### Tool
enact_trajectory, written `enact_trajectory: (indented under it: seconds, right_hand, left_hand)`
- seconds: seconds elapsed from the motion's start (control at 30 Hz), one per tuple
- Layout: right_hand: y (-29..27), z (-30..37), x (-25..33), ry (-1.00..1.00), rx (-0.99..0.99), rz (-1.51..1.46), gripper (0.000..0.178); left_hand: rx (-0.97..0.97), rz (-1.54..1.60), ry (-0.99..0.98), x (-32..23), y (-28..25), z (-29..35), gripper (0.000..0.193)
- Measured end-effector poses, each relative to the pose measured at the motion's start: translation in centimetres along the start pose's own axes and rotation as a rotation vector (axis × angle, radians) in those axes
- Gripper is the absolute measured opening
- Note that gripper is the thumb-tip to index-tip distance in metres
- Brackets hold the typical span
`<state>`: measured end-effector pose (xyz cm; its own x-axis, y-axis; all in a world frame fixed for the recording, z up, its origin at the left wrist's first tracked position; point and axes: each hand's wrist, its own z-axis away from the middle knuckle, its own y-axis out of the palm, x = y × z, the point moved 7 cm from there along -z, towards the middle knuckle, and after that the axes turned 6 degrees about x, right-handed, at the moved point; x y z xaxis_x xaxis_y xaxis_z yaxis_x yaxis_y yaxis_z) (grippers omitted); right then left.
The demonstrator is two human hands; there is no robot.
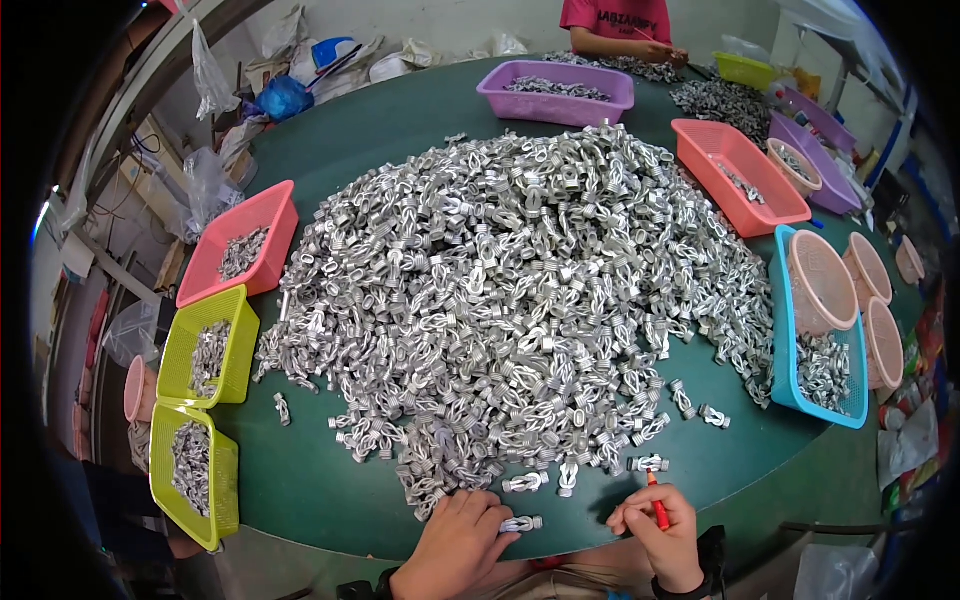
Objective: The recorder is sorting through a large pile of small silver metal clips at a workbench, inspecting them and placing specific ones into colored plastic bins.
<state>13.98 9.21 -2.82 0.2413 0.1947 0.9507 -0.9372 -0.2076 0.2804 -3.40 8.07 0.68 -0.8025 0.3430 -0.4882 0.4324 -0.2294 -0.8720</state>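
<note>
A large heap of small silver metal castings (500,270), each with a twisted, rope-like body and a ribbed end, spreads over the green table. My left hand (455,538) is at the table's near edge, by the front of the heap. One metal casting (524,523) sticks out between its curled fingers and thumb. To the right, my right hand (660,540) is closed around a slim red pen-like tool (658,505), its upper end pointing up and away. Just beyond that tool lies a loose casting (649,464).
Yellow-green baskets (237,440) and a pink basket (278,235) with castings stand at left. At right are a blue basket (782,330), small round pink baskets (822,280) and a red basket (720,185). A purple basket (555,108) and another person (620,28) are beyond.
</note>
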Motion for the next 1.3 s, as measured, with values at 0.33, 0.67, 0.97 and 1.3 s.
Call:
enact_trajectory:
  seconds: [0.33,0.67,0.97,1.3]
  right_hand:
    - [4.1,1.2,-0.2,-0.075,0.205,0.014,0.030]
    - [4.0,1.2,1.0,-0.013,0.177,-0.229,0.024]
    - [3.8,1.0,0.8,-0.040,0.172,-0.211,0.025]
    - [4.2,0.8,-0.6,0.042,0.220,-0.280,0.020]
  left_hand:
    - [-0.196,0.681,-0.112,-2.0,-1.0,0.8,0.016]
    - [-0.226,0.924,-0.210,-1.8,0.1,1.0,0.018]
    - [-0.265,0.987,-0.214,-1.5,0.6,0.9,0.016]
    - [-0.288,0.976,-0.050,-2.9,-0.7,0.5,0.020]
